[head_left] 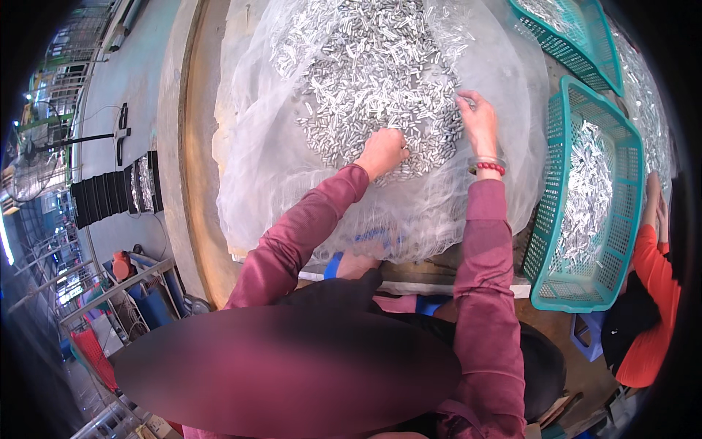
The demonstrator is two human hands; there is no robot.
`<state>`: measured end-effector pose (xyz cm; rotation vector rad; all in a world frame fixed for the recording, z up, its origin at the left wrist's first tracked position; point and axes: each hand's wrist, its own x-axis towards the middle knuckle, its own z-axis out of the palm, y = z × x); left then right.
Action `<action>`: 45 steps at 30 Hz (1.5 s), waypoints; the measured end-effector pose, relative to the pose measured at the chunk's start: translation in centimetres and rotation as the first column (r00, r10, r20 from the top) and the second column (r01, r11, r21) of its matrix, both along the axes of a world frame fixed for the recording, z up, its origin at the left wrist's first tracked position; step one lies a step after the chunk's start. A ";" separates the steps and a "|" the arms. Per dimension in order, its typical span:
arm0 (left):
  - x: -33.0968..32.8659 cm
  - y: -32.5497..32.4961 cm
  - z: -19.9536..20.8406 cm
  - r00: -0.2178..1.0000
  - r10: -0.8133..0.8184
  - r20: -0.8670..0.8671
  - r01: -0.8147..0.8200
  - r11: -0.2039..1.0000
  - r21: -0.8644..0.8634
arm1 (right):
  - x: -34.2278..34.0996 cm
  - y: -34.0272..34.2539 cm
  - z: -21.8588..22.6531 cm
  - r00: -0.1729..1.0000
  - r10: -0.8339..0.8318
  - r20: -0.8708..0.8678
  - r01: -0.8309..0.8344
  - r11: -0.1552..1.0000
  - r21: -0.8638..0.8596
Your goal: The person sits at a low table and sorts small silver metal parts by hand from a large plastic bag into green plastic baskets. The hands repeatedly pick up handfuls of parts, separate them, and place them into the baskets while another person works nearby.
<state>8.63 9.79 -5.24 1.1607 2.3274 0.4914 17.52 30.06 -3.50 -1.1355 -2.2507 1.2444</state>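
Observation:
A wide heap of small silver metal pieces [355, 99], short and rod-like, lies on sheer white netting [256, 175] spread before me. My left hand [383, 152] is down at the near part of the heap, fingers curled and closed among the pieces. Whatever sits in its fingertips is hidden. At the heap's right edge, my right hand [479, 123] is raised a little, with thumb and fingers drawn together in a pinch. Anything held there is too small to make out. A red bead bracelet [490, 167] circles that wrist.
To the right stands a green plastic basket [635, 146] holding more silver pieces [587, 190]; another green basket [613, 51] is beyond it. A co-worker in an orange sleeve [656, 271] works at far right. A wooden edge [196, 154] bounds the left side.

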 end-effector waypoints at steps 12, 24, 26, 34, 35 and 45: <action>-7.5 -2.9 4.9 0.913 0.273 0.301 -0.290 0.957 0.009 | -2.3 -7.2 -0.5 0.771 0.455 0.446 -0.585 0.783 0.213; -7.7 -1.7 8.2 0.148 -0.107 0.983 -0.514 0.841 0.169 | 1.4 -4.8 1.1 0.977 -0.005 -0.212 -0.060 0.952 -0.299; -7.5 -0.4 7.7 0.422 0.044 0.906 -0.386 0.913 0.135 | 3.1 -4.7 2.3 0.953 -0.155 -0.259 -0.045 0.774 -0.632; -5.9 2.6 1.9 0.942 -0.133 -0.308 0.124 0.991 -0.049 | 5.7 -12.8 3.0 0.466 -0.880 0.094 -0.488 -0.344 -0.802; -5.6 2.6 1.6 0.899 -0.196 -0.392 0.162 0.980 -0.119 | 5.8 -13.3 2.8 0.439 -0.895 -0.072 -0.706 -0.295 -0.644; -7.1 4.0 5.5 0.997 -0.052 0.049 0.056 0.995 -0.079 | 7.2 -10.0 5.1 0.240 -0.851 -0.468 -0.821 0.080 -0.566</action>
